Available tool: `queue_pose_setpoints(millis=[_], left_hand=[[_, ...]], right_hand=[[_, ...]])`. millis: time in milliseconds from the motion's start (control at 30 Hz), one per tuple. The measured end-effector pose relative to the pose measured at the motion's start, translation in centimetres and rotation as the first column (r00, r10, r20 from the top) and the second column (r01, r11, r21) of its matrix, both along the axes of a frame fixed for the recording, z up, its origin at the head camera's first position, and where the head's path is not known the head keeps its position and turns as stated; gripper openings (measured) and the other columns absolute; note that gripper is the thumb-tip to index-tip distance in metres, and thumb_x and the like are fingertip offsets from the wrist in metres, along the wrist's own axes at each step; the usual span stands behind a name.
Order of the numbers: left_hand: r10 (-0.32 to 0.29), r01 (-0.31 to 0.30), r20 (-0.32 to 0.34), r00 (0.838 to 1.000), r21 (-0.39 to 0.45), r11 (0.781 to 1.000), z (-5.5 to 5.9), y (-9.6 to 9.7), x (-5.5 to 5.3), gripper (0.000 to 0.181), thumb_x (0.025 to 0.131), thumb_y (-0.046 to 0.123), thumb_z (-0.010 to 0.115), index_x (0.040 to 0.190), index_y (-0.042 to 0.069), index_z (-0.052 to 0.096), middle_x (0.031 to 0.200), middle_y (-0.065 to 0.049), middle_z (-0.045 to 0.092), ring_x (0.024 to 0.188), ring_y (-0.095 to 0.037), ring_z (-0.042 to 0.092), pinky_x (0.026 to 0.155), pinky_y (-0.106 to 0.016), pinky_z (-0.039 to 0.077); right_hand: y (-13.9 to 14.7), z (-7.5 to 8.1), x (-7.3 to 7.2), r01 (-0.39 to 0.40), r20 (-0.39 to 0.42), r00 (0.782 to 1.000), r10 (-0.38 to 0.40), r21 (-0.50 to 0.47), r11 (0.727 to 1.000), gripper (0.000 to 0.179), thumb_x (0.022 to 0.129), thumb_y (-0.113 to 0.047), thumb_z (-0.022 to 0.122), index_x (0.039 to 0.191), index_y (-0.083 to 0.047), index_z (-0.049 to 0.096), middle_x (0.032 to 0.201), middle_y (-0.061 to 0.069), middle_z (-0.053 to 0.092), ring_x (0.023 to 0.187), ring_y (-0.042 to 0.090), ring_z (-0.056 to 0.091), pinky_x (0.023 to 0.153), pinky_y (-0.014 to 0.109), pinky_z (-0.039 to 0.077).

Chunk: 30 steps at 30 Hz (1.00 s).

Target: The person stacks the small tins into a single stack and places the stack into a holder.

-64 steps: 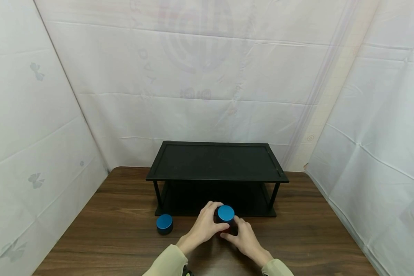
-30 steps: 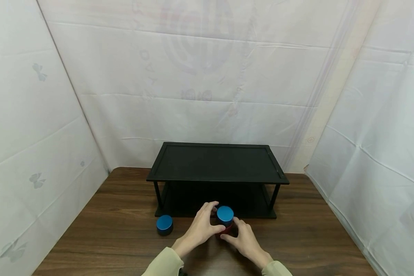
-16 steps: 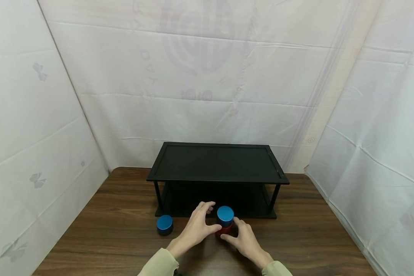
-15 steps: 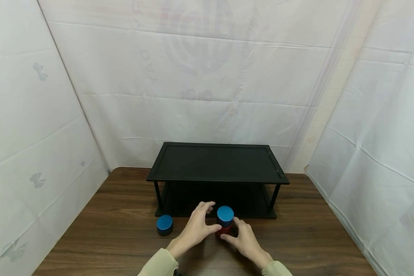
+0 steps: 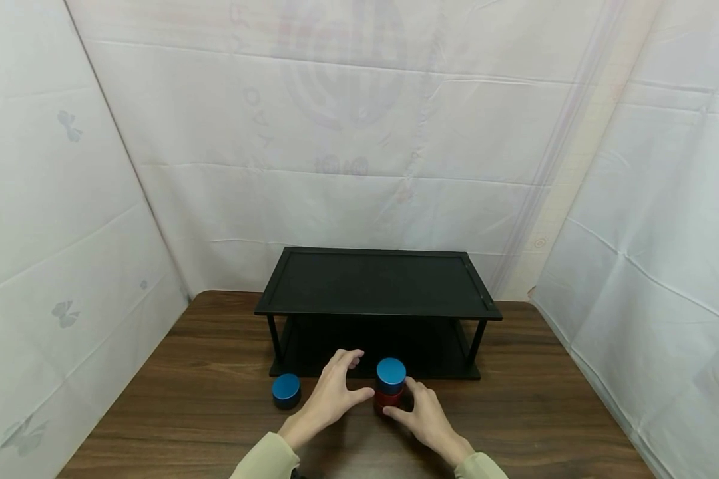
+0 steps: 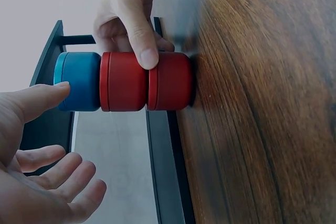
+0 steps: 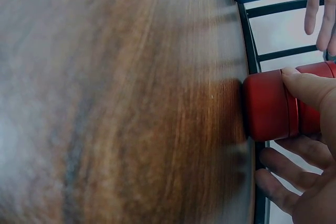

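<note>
Three small round tins stand stacked upright on the table: a red tin point(image 6: 173, 82) at the bottom, another red tin point(image 6: 125, 82) in the middle and a blue tin point(image 5: 391, 372) on top. My right hand point(image 5: 425, 416) grips the stack low from the right; in the left wrist view its thumb lies across the seam between the red tins. My left hand point(image 5: 329, 396) holds nothing, its thumb and fingers spread apart just left of the stack. A second blue tin point(image 5: 285, 390) stands alone farther left.
Behind the stack is a black two-tier rack point(image 5: 377, 283), its lower shelf close to the tins. The brown wooden table point(image 5: 204, 399) carries everything. White sheeting point(image 5: 335, 133) hangs behind and along both sides.
My left hand has let go of the blue tin on top and drawn back to the left, uncovering the red below. My right hand and the stack have stayed nearly still.
</note>
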State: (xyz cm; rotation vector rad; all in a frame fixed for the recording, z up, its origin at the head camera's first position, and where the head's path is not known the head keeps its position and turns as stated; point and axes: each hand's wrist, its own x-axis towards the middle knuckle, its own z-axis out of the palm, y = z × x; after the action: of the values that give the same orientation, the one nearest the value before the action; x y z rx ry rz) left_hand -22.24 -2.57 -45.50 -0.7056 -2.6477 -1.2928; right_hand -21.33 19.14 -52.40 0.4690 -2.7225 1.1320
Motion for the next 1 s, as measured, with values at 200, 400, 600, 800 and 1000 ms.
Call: queue_pose_setpoints(millis=[200,400,600,800,1000], left_hand=[[0.008,-0.008,-0.006,1.0,-0.005,1.0,-0.1,-0.3,0.0,0.06,0.081,0.023,0.078,0.132,0.004,0.052,0.119,-0.011,0.055,0.109,-0.026,0.056,0.088,-0.042,0.051],[0.026,-0.026,-0.022,0.999,-0.019,0.999,-0.3,-0.7,-0.1,0.06,0.081,0.025,0.078,0.131,0.005,0.052,0.119,-0.01,0.055,0.109,-0.025,0.056,0.089,-0.041,0.052],[0.046,-0.046,-0.022,0.999,-0.023,0.999,-0.4,-1.0,-0.1,0.059,0.081,0.021,0.078,0.131,0.005,0.053,0.12,-0.012,0.056,0.11,-0.026,0.055,0.089,-0.043,0.051],[0.06,-0.061,-0.03,0.998,-0.035,0.998,-0.5,-1.5,-0.1,0.06,0.08,0.023,0.079,0.13,0.004,0.053,0.119,-0.012,0.056,0.11,-0.026,0.056,0.088,-0.043,0.052],[0.081,-0.082,-0.03,0.996,-0.033,0.996,-0.6,-1.8,-0.3,0.059,0.08,0.025,0.078,0.13,0.006,0.054,0.12,-0.012,0.056,0.11,-0.024,0.055,0.088,-0.042,0.052]], right_hand=[[0.0,-0.1,0.1,0.004,0.017,1.0,-0.003,-0.007,1.0,0.052,0.081,-0.037,0.076,0.121,-0.008,0.059,0.109,0.006,0.07,0.1,0.022,0.066,0.084,0.041,0.055],[0.0,0.0,0.0,0.005,0.028,1.0,-0.005,-0.009,1.0,0.055,0.081,-0.037,0.076,0.122,-0.005,0.058,0.109,0.008,0.07,0.1,0.024,0.066,0.083,0.042,0.055],[0.0,0.1,0.0,0.006,0.034,0.999,-0.006,-0.009,1.0,0.055,0.08,-0.038,0.076,0.121,-0.005,0.058,0.109,0.008,0.069,0.1,0.024,0.066,0.083,0.041,0.055],[0.0,0.0,0.0,0.004,0.034,0.999,-0.003,-0.013,1.0,0.057,0.081,-0.04,0.076,0.122,-0.005,0.058,0.11,0.008,0.069,0.1,0.024,0.066,0.083,0.041,0.055],[0.1,0.0,0.0,0.006,0.024,1.0,-0.006,-0.005,1.0,0.054,0.081,-0.039,0.076,0.12,-0.006,0.059,0.108,0.007,0.069,0.098,0.023,0.066,0.082,0.041,0.055]])
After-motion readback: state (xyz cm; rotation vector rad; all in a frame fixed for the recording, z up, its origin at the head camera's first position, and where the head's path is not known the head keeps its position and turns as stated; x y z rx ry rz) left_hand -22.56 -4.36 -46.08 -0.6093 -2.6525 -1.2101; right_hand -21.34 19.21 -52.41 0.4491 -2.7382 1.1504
